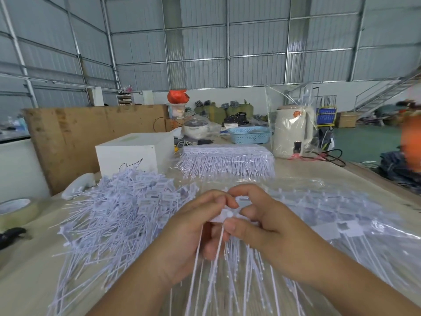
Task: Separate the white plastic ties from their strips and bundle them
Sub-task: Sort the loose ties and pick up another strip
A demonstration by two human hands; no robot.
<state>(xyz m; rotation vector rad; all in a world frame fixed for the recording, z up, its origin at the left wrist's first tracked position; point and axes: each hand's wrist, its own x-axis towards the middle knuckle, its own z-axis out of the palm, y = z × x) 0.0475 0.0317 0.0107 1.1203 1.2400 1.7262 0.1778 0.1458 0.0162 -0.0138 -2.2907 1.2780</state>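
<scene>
Left of centre, loose ties [118, 208] heap on the bench [29, 270]. At centre, the left hand [193, 229] and right hand [257, 226] both pinch the strip [224, 216], its tails hanging toward the lower frame.

Corrugated metal walls [205, 53], perhaps warehouse.

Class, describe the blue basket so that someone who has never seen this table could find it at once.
Start at the table and look to its far end, behind the neat stack of white ties. The blue basket sits there, left of the cream kettle wrapped in clear plastic. It is the only blue thing on the table, low and wide, with patterned holes in its sides.
</scene>
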